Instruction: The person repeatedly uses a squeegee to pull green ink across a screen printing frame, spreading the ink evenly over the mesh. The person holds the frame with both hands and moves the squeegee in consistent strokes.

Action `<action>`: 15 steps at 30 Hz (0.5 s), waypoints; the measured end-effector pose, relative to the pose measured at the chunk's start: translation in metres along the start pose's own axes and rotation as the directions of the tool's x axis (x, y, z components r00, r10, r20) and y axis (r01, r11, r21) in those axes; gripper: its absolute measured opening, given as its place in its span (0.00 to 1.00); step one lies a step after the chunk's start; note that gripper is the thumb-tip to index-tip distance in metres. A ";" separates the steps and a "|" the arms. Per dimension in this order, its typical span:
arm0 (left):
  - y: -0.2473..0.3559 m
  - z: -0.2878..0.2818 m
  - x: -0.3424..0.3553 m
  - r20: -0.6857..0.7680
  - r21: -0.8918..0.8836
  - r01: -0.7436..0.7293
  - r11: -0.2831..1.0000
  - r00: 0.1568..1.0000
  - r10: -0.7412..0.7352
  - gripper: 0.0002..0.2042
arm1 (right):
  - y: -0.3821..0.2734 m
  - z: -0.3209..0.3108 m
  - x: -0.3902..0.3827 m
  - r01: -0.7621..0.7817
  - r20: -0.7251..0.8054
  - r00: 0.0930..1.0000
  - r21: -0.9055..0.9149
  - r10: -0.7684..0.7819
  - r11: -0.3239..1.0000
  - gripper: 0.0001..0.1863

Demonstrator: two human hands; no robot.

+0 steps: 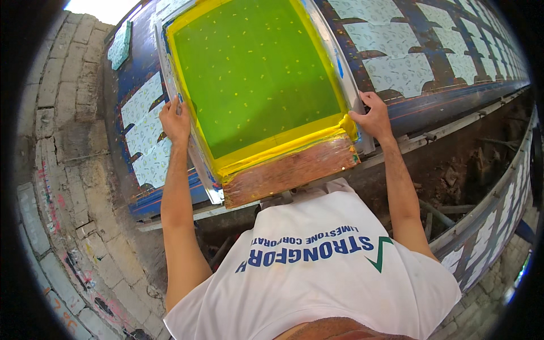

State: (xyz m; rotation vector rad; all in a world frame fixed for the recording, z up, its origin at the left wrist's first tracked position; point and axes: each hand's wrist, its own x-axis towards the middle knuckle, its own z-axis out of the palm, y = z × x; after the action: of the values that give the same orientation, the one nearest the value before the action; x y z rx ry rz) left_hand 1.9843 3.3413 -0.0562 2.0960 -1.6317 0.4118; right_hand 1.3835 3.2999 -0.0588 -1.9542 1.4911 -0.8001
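Framed screen (255,73): left hand (174,120) and right hand (375,116) reach forward, fingers curled onto its sides; long axis points forward-left.

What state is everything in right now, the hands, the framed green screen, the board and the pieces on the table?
Left hand: gripping the frame's left edge.
Right hand: gripping its right edge near the corner.
Framed green screen: held, over the table; contact unclear.
Wooden board: along the screen's near end, surface scuffed.
White printed pieces: laid flat, in rows.
Table: dark, stained.
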 end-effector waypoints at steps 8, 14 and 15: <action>0.004 0.015 0.009 0.023 -0.040 0.008 0.999 1.000 -0.007 0.19 | 0.007 -0.007 0.009 0.004 0.017 1.000 -0.013 -0.004 1.000 0.35; 0.004 0.025 0.004 0.058 -0.066 0.055 0.996 0.997 -0.052 0.19 | 0.009 -0.005 0.006 -0.021 0.037 0.999 -0.020 0.021 1.000 0.36; 0.004 0.026 0.003 0.047 -0.058 0.037 0.998 0.998 -0.034 0.19 | 0.009 -0.005 0.006 -0.022 0.036 0.999 -0.032 0.023 0.999 0.37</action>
State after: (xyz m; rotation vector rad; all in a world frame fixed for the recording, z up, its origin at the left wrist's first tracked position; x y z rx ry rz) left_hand 1.9800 3.3246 -0.0761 2.1024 -1.6101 0.3026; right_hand 1.3750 3.2920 -0.0619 -1.9607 1.5103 -0.7318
